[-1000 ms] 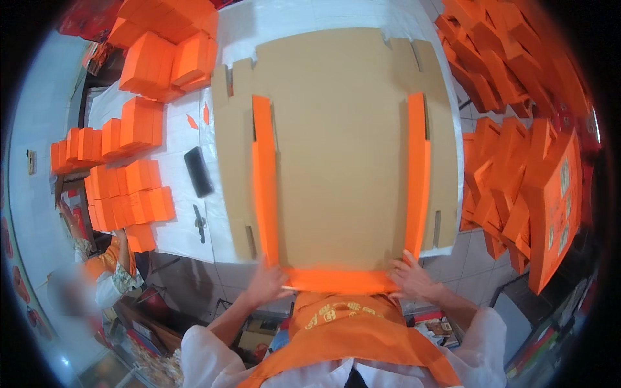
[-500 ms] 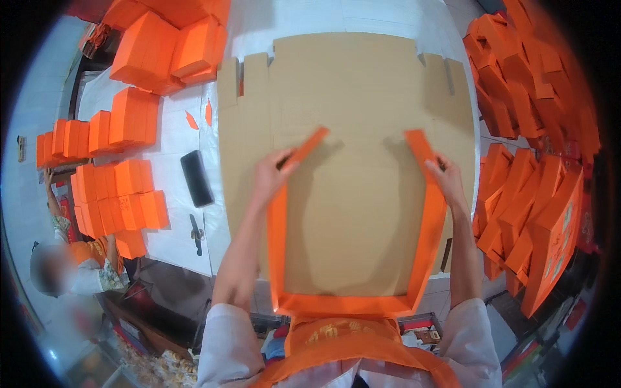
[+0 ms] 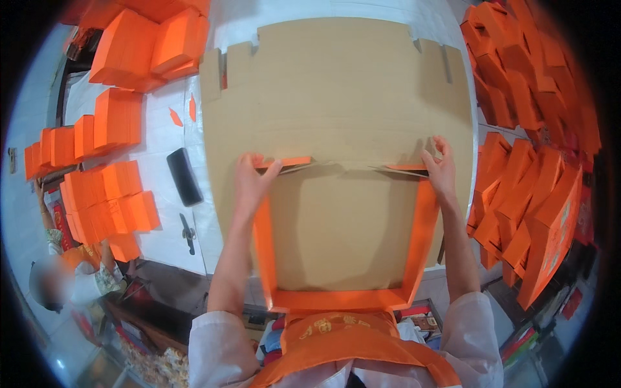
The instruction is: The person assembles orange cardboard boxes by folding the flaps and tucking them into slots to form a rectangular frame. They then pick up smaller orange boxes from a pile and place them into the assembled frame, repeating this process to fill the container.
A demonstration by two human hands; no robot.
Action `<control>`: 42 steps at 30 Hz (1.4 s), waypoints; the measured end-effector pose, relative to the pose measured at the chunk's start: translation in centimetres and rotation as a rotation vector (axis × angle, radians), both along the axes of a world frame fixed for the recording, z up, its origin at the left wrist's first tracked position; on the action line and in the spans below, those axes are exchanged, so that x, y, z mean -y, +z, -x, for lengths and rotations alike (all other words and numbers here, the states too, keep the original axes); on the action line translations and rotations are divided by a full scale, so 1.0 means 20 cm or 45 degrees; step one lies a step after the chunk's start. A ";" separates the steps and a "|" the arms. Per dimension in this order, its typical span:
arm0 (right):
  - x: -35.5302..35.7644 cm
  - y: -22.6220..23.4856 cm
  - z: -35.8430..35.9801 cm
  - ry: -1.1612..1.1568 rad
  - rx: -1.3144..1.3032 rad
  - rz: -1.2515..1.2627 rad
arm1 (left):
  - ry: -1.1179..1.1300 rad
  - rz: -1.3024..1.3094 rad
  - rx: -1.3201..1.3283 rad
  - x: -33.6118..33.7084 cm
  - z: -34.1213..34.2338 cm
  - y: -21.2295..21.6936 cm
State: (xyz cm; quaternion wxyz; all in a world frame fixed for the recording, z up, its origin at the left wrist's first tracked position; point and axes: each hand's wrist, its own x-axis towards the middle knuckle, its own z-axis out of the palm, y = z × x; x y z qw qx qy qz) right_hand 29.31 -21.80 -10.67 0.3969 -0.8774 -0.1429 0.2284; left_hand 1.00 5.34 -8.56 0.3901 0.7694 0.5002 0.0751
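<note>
A large brown cardboard box blank (image 3: 343, 84) lies flat on the white-covered table, slots cut at its far corners. Its near part is folded into a tray with upright orange side walls and an orange front wall (image 3: 343, 300) against my apron. My left hand (image 3: 254, 180) grips the left wall's far end, its thumb by the inward-bent left end flap (image 3: 294, 162). On the other side my right hand (image 3: 441, 169) holds the far end of the right wall, where the right end flap (image 3: 404, 170) also bends inward. The two flap tips point toward each other, apart.
Left of the blank lie a black phone (image 3: 184, 178), a knife (image 3: 187, 234) and orange scraps (image 3: 175, 117). Stacks of orange boxes (image 3: 119, 119) stand on the left, and more orange boxes (image 3: 517, 187) are piled right. Another person (image 3: 84, 271) works at lower left.
Both end flaps have swung inward, from pointing away from me to lying nearly across the blank. My left hand has shifted slightly left. The view has moved a little.
</note>
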 end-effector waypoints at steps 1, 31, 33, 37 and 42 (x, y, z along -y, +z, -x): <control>0.00 -0.03 0.00 -0.043 0.091 -0.058 | 0.046 -0.009 -0.031 0.00 0.00 0.01; 0.13 0.13 -0.15 0.593 -1.032 -0.721 | -0.181 0.830 0.885 -0.18 0.30 -0.06; 0.08 0.26 -0.23 0.840 -1.071 -0.312 | -0.414 1.037 0.454 -0.28 0.23 0.14; -0.17 0.39 -0.21 1.486 -0.666 0.388 | -1.333 0.217 -0.355 -0.31 0.05 0.23; -0.37 0.36 -0.05 1.764 -0.252 0.723 | -1.457 0.178 -0.608 -0.19 -0.20 0.18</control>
